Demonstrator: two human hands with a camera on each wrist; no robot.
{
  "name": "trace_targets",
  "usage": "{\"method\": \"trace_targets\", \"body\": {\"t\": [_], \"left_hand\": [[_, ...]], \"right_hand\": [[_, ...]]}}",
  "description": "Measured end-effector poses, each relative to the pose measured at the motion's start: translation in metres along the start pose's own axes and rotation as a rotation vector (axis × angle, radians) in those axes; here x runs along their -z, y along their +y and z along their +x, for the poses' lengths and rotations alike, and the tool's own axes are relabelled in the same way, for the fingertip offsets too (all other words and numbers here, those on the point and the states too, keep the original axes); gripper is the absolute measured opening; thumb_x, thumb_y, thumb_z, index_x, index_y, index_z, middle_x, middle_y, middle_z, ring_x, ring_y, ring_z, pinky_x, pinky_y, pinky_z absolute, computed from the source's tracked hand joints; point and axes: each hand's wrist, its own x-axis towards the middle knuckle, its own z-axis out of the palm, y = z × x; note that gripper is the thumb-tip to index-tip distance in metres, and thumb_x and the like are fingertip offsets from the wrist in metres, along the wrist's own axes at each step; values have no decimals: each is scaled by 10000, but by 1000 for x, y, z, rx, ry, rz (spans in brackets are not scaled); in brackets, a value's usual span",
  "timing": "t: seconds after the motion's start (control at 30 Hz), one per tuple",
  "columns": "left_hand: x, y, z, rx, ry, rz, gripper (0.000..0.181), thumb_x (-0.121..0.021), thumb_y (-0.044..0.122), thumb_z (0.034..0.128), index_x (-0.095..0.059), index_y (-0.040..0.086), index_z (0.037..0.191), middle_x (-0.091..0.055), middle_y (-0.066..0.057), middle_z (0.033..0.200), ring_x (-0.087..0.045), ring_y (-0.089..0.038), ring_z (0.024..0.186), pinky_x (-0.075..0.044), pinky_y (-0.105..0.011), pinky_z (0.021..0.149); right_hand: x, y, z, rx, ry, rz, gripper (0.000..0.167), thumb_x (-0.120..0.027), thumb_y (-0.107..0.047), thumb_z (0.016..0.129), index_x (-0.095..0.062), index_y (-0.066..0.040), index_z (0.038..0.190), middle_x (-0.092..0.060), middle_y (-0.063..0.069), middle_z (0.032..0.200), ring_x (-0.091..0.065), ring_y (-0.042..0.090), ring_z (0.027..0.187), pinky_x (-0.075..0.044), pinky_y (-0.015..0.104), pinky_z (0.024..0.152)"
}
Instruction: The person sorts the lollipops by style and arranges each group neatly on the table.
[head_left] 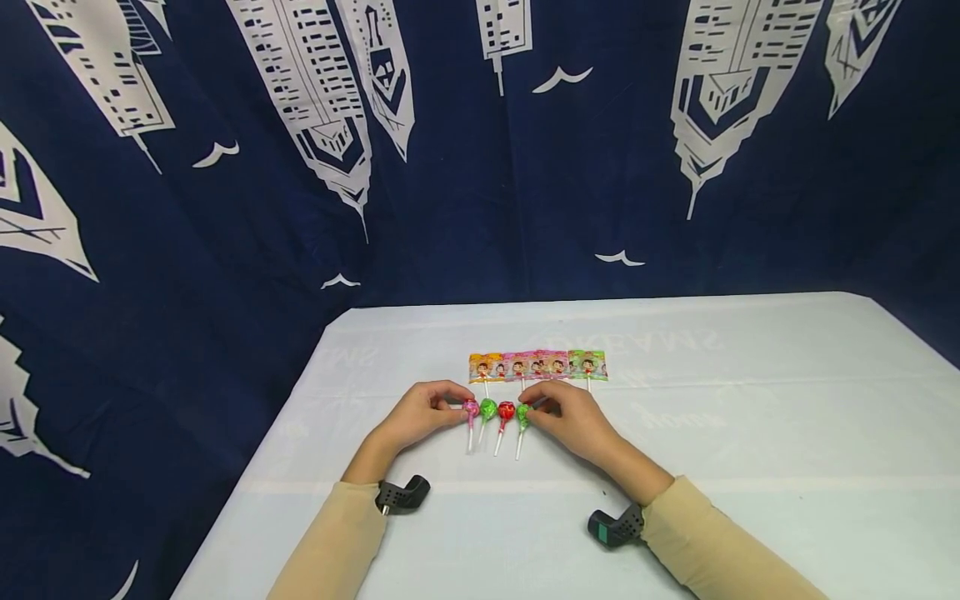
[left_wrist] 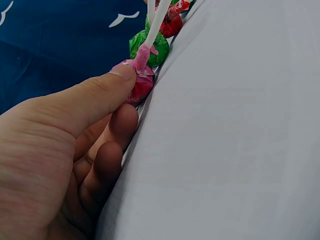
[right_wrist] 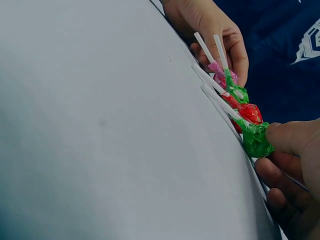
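Note:
Four wrapped round lollipops lie side by side on the white table, sticks toward me: a pink lollipop point(head_left: 471, 407), a green lollipop point(head_left: 487, 408), a red lollipop point(head_left: 506, 411) and a second green lollipop point(head_left: 523, 414). At the row's left end, my left hand point(head_left: 427, 410) pinches the pink lollipop's head between thumb and fingers. The right hand point(head_left: 573, 417) holds the second green lollipop's head at the other end. In the right wrist view, the red lollipop point(right_wrist: 251, 113) sits close against that green lollipop point(right_wrist: 258, 141). Neither hand holds the two middle lollipops.
Behind the row lie several flat lollipop packets with printed faces: orange packets point(head_left: 486, 367), pink packets point(head_left: 536, 366) and a green packet point(head_left: 587, 364), some with sticks pointing toward me. A dark blue curtain point(head_left: 465, 217) hangs behind the white table point(head_left: 750, 433).

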Motion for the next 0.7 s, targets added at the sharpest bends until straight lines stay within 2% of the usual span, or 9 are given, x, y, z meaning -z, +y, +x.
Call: {"method": "trace_targets", "body": {"t": [0.07,0.17,0.3,0.5,0.7], "left_hand": [[0,-1,1,-7,-3,-4,241,-774,215,872,-741,191,1109,-640,8,747,-452,-92,585,-386,-219,584],[-1,-2,1,-9,-10,-1,252,-779,216,869,-739,177,1114,-630,-5,751,-447,-88,582,-380,-216,576],[-1,-4,0,-5,-8,11,258,-781,209,866,-739,178,1119,-523,27,628,-439,-72,574,-365,-211,561],[-1,-5,-1,-20,-2,12,263,-779,206,867,-734,172,1124,-515,50,610,-438,-64,562,-366,-214,551],[0,-5,-2,-2,-4,-17,258,-764,214,880,-732,176,1133,-543,36,623,-458,-71,565,-391,-216,554]], "right_hand": [[0,1,-1,0,6,-2,203,-744,-91,881,-723,-167,1068,-722,-6,1065,-648,88,864,-550,292,789],[-2,2,-3,-2,12,-1,211,-748,-91,878,-721,-171,1071,-716,-11,1056,-645,80,857,-547,278,781],[-3,3,-4,2,19,6,216,-752,-91,872,-721,-177,1068,-711,-16,1051,-642,72,847,-543,262,771],[-2,2,-3,7,23,3,206,-743,-86,878,-721,-172,1064,-706,-14,1048,-643,85,849,-543,267,763],[0,-1,-2,3,44,-18,169,-736,-113,894,-727,-165,1055,-717,-2,1061,-668,103,857,-549,268,759]]}}
